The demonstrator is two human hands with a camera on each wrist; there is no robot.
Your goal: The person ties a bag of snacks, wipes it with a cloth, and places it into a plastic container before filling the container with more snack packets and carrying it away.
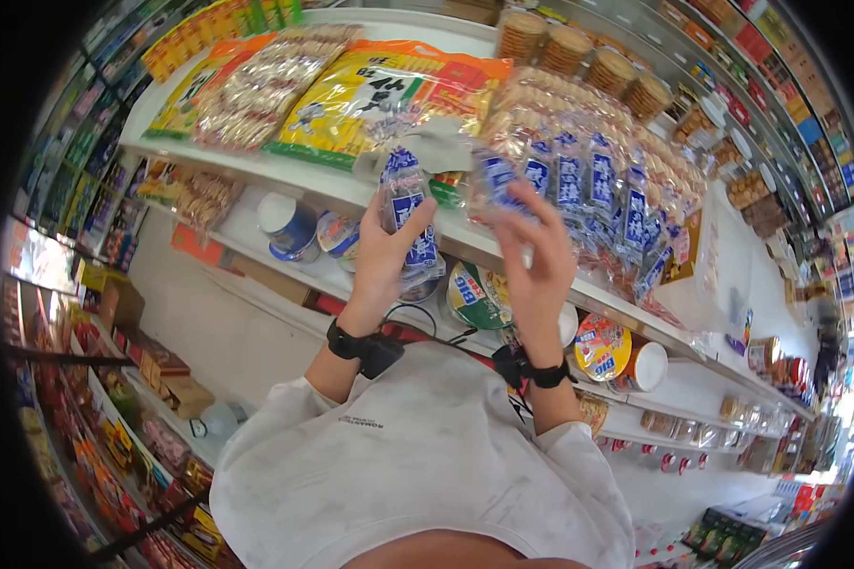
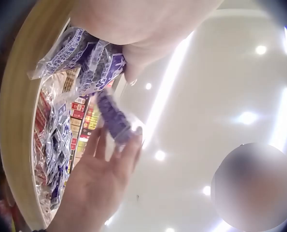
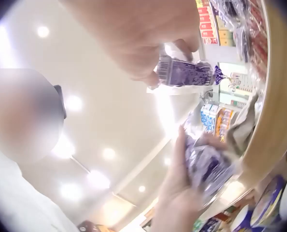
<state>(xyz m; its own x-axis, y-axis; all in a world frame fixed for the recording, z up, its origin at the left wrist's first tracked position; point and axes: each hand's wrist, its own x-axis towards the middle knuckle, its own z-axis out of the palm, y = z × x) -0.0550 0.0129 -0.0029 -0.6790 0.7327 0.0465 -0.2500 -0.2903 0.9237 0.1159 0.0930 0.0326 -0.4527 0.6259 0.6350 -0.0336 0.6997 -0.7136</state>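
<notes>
My left hand [image 1: 380, 258] grips a few clear snack packets [image 1: 404, 201] printed in blue and white, its thumb across their front. In the left wrist view these packets [image 2: 103, 70] stick out below the palm. To the right, my right hand [image 1: 539, 254] pinches a single packet [image 1: 496, 178] of the same kind, blurred in the head view. The right wrist view shows this packet [image 3: 188, 72] lengthwise between thumb and fingers, its twisted end pointing away. More such packets [image 1: 567, 175] lie in a row on the shelf beyond the right hand. A grey cloth [image 1: 438, 150] lies behind both hands.
Large yellow snack bags [image 1: 370, 100] and a bag of wrapped rolls [image 1: 273, 87] fill the upper shelf's left. Jars of round biscuits [image 1: 567, 49] stand at the back. Instant noodle bowls [image 1: 602, 347] sit on the shelf below, under the white shelf edge [image 1: 323, 192].
</notes>
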